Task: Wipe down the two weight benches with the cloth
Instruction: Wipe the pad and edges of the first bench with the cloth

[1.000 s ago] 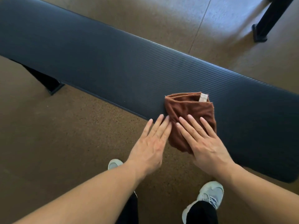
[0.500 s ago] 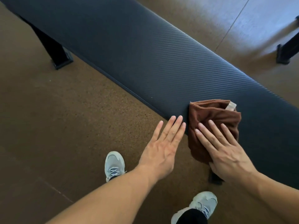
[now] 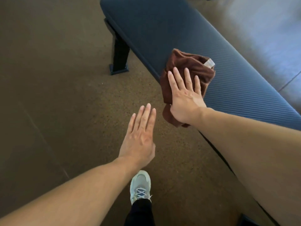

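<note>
A long black weight bench (image 3: 171, 28) with a ribbed pad runs from the top centre down to the right edge. A folded brown cloth (image 3: 189, 62) with a white tag lies over the bench's near edge, part of it hanging down the side. My right hand (image 3: 184, 92) presses flat on the cloth with straight fingers. My left hand (image 3: 140, 136) hovers flat over the floor, left of the bench, touching nothing. Only one bench is in view.
The bench's black leg and foot (image 3: 119, 62) stand on the brown speckled rubber floor (image 3: 57, 79). My light grey shoe (image 3: 140, 186) is on the floor below my left hand. A brighter floor patch (image 3: 268, 30) lies beyond the bench.
My right hand has slid the cloth along the bench toward its left end, which has come into view. My left hand has drawn back from the bench edge and now hangs over the floor.
</note>
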